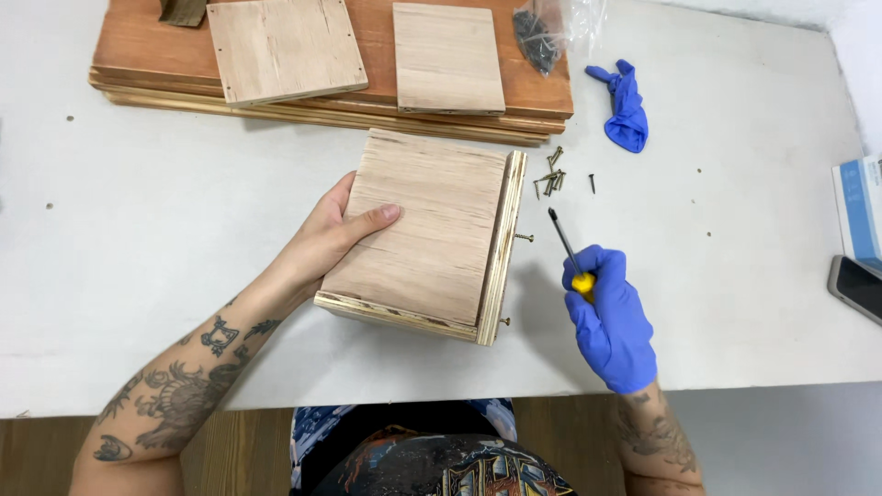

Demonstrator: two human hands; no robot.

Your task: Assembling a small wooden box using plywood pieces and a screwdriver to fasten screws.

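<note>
Plywood box (427, 243): lies on the white bench (138, 230) near its front edge, in the middle of the view; a broad flat panel faces up, and a thinner side panel stands on edge along its right side, showing layered ply.
Screws in the box: two stick partway out of the right side panel, one near the middle (524, 238), one near the lower corner (503, 321).
Left hand (326, 241): bare, the forearm tattooed; it grips the box's left edge, thumb lying flat on the top panel, the other fingers hidden under or behind the wood.
Right hand (609, 317): in a blue glove, just right of the box and not touching it; the fingers are closed around the yellow handle of a screwdriver (567, 246).
Screwdriver shaft: dark, slanting up and to the left, its tip near the middle screw but apart from it.
Loose screws (551, 179): a small scatter on the bench just beyond the box's upper right corner.
Spare blue glove (627, 110): crumpled, further back to the right.
Clear bag of screws (542, 32): at the far edge, resting against the boards.
Stack of boards (147, 50): reddish-brown, along the back, with two pale plywood squares (285, 46) (447, 57) on top.
Phone (859, 287): dark, at the right edge of the bench.
</note>
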